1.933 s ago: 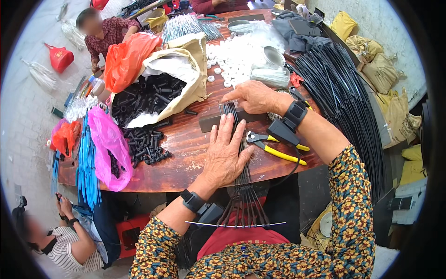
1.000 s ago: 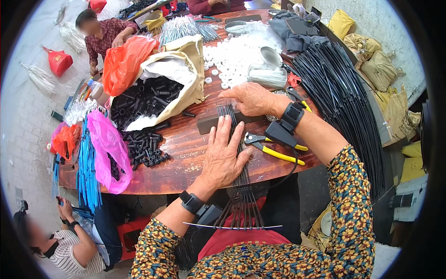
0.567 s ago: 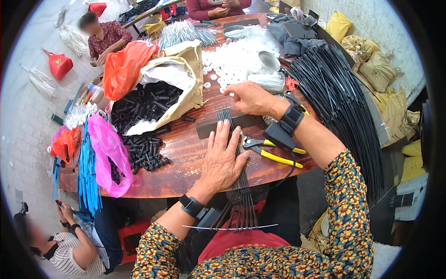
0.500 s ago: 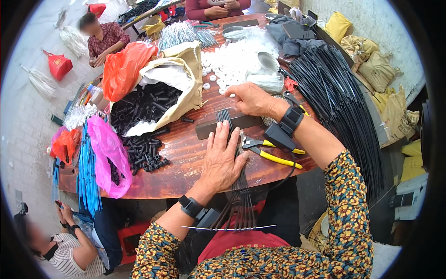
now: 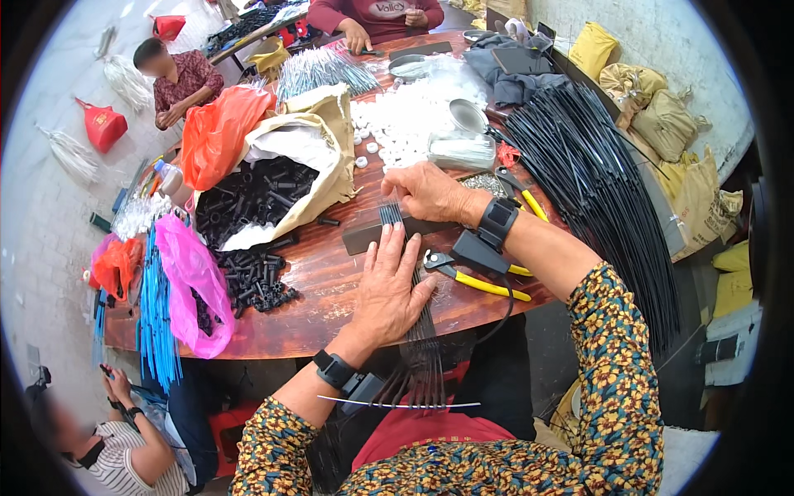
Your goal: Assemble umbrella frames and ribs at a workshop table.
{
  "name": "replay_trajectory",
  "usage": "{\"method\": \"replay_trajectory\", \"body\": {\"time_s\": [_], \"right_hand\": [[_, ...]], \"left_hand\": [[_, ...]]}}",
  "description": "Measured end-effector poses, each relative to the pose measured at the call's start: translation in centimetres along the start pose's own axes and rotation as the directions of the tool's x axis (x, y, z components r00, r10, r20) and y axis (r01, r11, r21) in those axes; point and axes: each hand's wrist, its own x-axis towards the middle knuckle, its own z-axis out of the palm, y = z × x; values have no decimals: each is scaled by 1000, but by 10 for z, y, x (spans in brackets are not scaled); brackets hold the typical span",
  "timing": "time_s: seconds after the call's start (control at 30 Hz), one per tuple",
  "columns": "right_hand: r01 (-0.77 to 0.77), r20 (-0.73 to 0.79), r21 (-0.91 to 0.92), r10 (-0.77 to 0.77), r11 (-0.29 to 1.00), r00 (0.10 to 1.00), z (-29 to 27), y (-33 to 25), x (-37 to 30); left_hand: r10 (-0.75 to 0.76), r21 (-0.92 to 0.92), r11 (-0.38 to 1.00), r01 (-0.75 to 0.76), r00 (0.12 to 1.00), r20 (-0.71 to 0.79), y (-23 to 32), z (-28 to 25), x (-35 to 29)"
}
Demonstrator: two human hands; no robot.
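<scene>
My left hand (image 5: 385, 289) lies flat with fingers stretched, pressing a row of thin black rods (image 5: 425, 345) onto a dark block (image 5: 358, 241). The rods' far ends (image 5: 389, 212) stick out past my fingertips, over the block. Their near part hangs off the table edge toward my lap, where a thin white strip (image 5: 397, 403) crosses them. At the far ends, my right hand (image 5: 432, 195) is closed in a pinch; what it holds, if anything, is too small to make out. Yellow-handled cutting pliers (image 5: 484, 285) lie right of the block.
Small white round pieces (image 5: 389, 124) are heaped beyond my right hand. An open sack (image 5: 335, 132) of black plastic parts (image 5: 256, 194) stands left, beside a pink bag (image 5: 194, 281). Long black rods (image 5: 608, 198) fill the right side. Another yellow-handled tool (image 5: 533, 204) lies nearby. Other people sit around.
My right hand has come down closer to the rods' far ends, its fingers now over them. My left hand stays flat on the rods. A person across the table has lowered one hand to the tabletop.
</scene>
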Motion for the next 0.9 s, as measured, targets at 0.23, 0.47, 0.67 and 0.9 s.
{"method": "replay_trajectory", "body": {"time_s": [0.23, 0.47, 0.67, 0.9], "right_hand": [[-5, -99, -174, -12, 985, 995, -13, 20, -1], [-357, -335, -492, 206, 794, 919, -65, 73, -9], [-343, -234, -474, 259, 811, 937, -65, 75, -9], [-353, -291, -450, 240, 820, 926, -70, 86, -7]], "left_hand": [[10, 7, 1000, -10, 1000, -21, 0, 4, 1], [13, 61, 998, -10, 999, -41, 2, 3, -1], [-5, 65, 998, 6, 1000, -20, 0, 4, -2], [1, 60, 998, -2, 1000, 22, -2, -2, -12]]}}
